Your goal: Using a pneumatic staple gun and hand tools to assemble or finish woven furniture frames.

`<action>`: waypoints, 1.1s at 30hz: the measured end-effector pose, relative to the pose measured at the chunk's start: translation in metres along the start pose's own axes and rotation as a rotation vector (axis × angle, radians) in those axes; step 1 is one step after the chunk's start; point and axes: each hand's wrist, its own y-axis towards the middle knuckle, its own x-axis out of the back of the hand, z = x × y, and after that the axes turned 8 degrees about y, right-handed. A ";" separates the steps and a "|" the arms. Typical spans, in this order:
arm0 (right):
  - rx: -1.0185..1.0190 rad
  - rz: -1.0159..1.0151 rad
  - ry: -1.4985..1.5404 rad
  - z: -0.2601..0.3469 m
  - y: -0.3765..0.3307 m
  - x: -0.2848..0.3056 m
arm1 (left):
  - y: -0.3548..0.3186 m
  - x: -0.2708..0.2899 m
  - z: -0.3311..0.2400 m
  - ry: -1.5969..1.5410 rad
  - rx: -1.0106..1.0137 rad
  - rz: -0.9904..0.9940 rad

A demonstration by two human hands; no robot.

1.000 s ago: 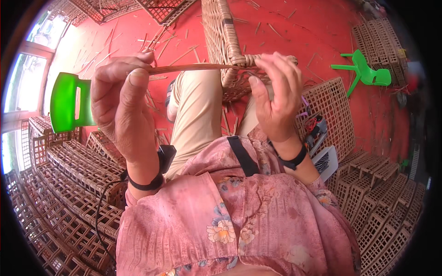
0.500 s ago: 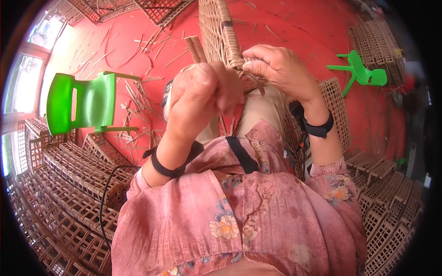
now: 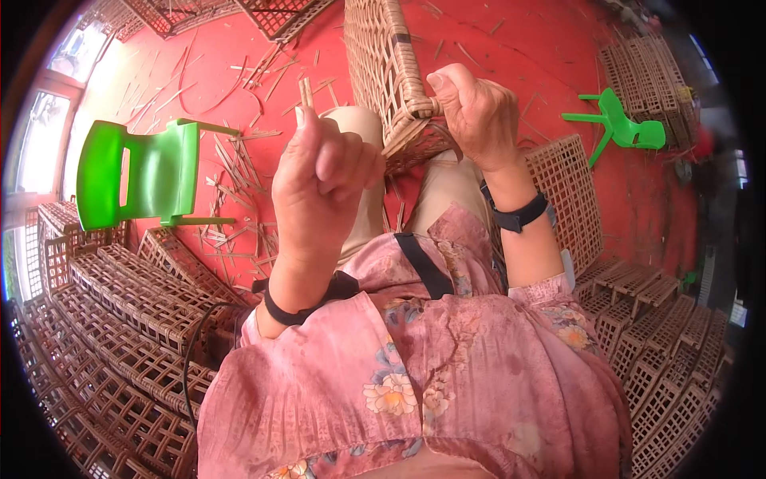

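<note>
A woven wicker basket [image 3: 381,68] stands tilted between my knees, its tan weave ending in a thick braided corner. My left hand [image 3: 323,164] is closed in front of my left knee, apart from the basket. Pale ends of a wicker strip [image 3: 306,93] stick up above its thumb. Just right of the braided corner, my right hand [image 3: 485,124] is closed with the thumb raised. A light bit shows between it and the basket, but what its fingers hold is hidden. A dark loose strip end [image 3: 448,137] curves out below that corner.
Green plastic chairs stand at left [image 3: 152,172] and right [image 3: 622,128] on the red floor [image 3: 527,48]. Cut strips [image 3: 239,176] litter the floor. Stacked openwork baskets [image 3: 128,299] fill the lower left, with more baskets [image 3: 662,335] at lower right. One basket panel [image 3: 565,191] leans beside my right arm.
My left hand has drawn away from the basket corner, left and slightly down. My right hand has shifted a little right, and its thumb is now raised. The basket's corner has turned slightly.
</note>
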 end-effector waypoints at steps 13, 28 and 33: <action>0.067 -0.080 -0.001 -0.002 0.001 -0.005 | 0.003 0.006 -0.011 -0.150 0.065 -0.067; 0.064 0.214 0.254 0.003 0.005 0.027 | 0.063 0.000 -0.027 -0.180 -0.044 0.121; 0.045 0.204 0.250 0.003 0.003 0.024 | 0.053 -0.009 -0.013 0.087 -0.240 0.080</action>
